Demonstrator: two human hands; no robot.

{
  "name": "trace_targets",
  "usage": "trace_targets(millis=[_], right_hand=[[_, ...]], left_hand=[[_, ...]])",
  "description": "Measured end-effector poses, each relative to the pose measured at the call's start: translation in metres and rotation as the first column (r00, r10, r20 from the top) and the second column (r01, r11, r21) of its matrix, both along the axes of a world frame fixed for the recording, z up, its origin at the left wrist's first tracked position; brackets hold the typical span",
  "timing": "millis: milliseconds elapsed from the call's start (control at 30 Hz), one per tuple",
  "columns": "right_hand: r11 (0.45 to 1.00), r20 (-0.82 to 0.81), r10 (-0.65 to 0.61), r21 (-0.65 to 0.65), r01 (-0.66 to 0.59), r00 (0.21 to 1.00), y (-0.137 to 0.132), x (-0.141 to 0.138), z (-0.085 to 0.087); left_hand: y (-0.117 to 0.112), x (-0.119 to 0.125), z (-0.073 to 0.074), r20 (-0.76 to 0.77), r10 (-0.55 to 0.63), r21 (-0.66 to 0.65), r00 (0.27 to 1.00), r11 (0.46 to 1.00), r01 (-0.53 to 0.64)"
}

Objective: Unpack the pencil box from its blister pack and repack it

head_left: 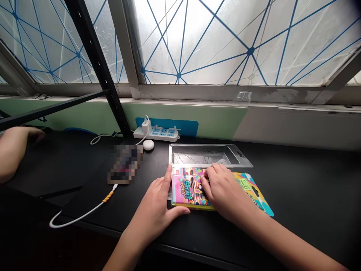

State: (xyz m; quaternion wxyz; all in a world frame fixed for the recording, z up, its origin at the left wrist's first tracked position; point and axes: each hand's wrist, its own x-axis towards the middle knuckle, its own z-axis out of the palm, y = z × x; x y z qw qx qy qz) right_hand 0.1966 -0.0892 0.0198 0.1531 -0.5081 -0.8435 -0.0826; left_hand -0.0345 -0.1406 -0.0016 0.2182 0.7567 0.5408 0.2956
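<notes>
A flat, brightly printed pink box or booklet (pixel 190 192) with a yellow lower edge lies on the black table. It rests over a colourful backing card (pixel 261 194), whose rounded end with a hang hole sticks out at the right. My left hand (pixel 158 203) frames the left end, its index finger pointing away along the edge and its thumb stretched by the near edge. My right hand (pixel 227 190) lies across the top, fingers curled together over the far side and thumb pressed on the cover. Just behind lies a clear plastic blister shell (pixel 245 160).
A blurred-out device (pixel 125 165) with a white cable (pixel 79 217) lies to the left. Behind are a white power strip (pixel 163 133) and a round white case (pixel 148 145). A black metal upright (pixel 98 56) stands at left; another person's arm (pixel 12 152) reaches in there.
</notes>
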Motion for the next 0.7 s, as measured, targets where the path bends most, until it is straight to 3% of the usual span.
trace_targets(millis=[267,400,467,600,700], right_hand=[[0.983,-0.074,0.023,0.183,-0.009,0.997,0.003,0.003,0.001],[0.903,-0.085,0.181,0.409,-0.131,0.980,-0.001,0.012,0.015],[0.867,-0.054,0.286,0.440,-0.235,0.957,-0.010,0.020,0.025],[0.883,-0.094,0.449,0.201,-0.425,0.889,-0.038,0.043,0.046],[0.889,-0.176,0.431,-0.082,-0.450,0.885,-0.053,0.072,0.050]], left_hand=[[-0.001,0.002,0.002,0.026,0.007,-0.009,1.000,1.000,-0.007],[0.001,0.000,0.008,0.036,-0.046,-0.008,0.998,0.999,0.046],[0.001,-0.004,0.013,0.042,-0.131,-0.022,0.990,0.991,0.132],[-0.001,-0.015,0.018,0.071,-0.172,-0.084,0.982,0.980,0.178],[-0.001,-0.018,0.017,0.021,-0.125,-0.135,0.992,0.983,0.126]])
